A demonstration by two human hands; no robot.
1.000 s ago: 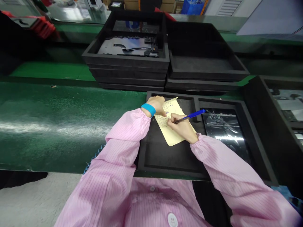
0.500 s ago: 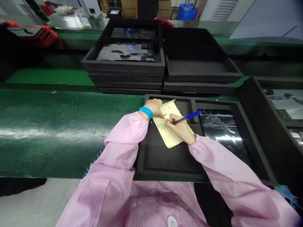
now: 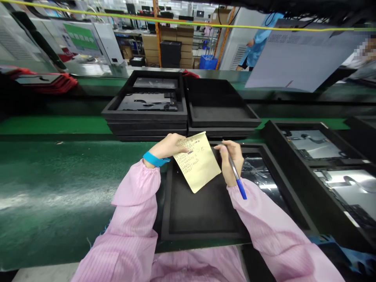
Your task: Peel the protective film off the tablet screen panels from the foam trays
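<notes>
My left hand [image 3: 170, 147] pinches the upper left edge of a yellow note [image 3: 197, 164] covered in handwriting and holds it tilted above a black foam tray [image 3: 176, 231]. A blue band circles that wrist. My right hand [image 3: 232, 160] is just right of the note, closed on a blue pen [image 3: 236, 178] whose blue end points down toward me. The tray's right compartment holds a dark glossy panel [image 3: 258, 172].
Two stacks of black foam trays [image 3: 147, 123] [image 3: 223, 125] stand behind on the green belt [image 3: 58, 184]. More trays with metal parts [image 3: 323, 152] lie to the right. A person in blue stands far back by shelves and boxes.
The pen has left the paper and swung round so it points toward me. My left hand has lifted the note off the tray. The camera has tipped upward.
</notes>
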